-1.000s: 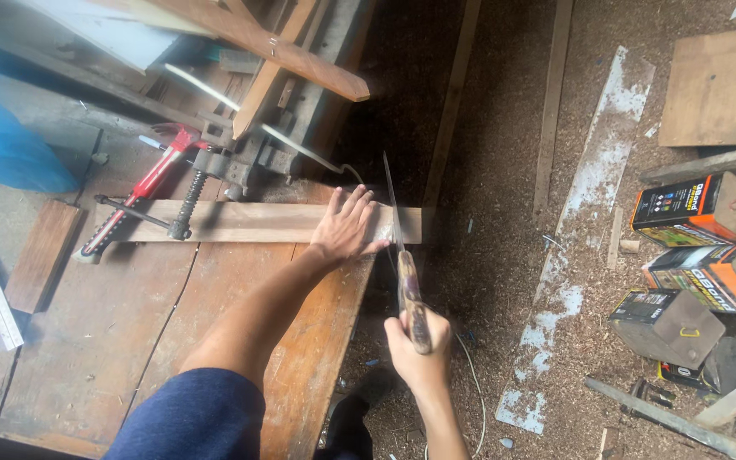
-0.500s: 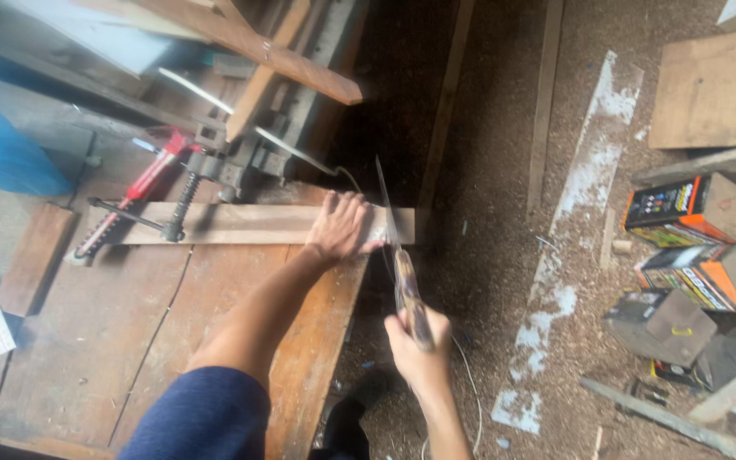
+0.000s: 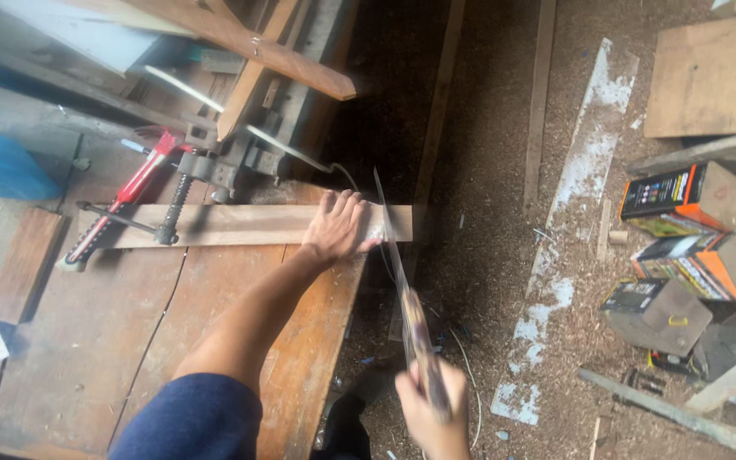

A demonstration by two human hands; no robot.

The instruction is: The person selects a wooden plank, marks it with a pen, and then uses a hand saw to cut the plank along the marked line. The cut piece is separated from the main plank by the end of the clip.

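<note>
Since the earlier frames the right hand (image 3: 433, 411) has drawn back toward 6 o'clock, so the hand saw (image 3: 402, 285) sits lower and more of its blade shows below the plank (image 3: 240, 225); the left hand (image 3: 336, 227) has stayed pressed flat on the wood. The right hand is closed around the saw's handle, blurred by motion. The left hand lies open, fingers spread toward 12 o'clock, palm down on the plank just beside the blade at 3 o'clock of it. The saw is a long, thin, pale metal blade tapering to a point at 12 o'clock, crossing the plank near its overhanging end. The plank is a narrow, light, smooth strip of wood lying across the worn brown table (image 3: 87, 341), held at its 9 o'clock end by a red-handled bar clamp (image 3: 134, 200). Sawdust covers the floor (image 3: 487, 255), with cardboard boxes (image 3: 683, 194) at 3 o'clock
</note>
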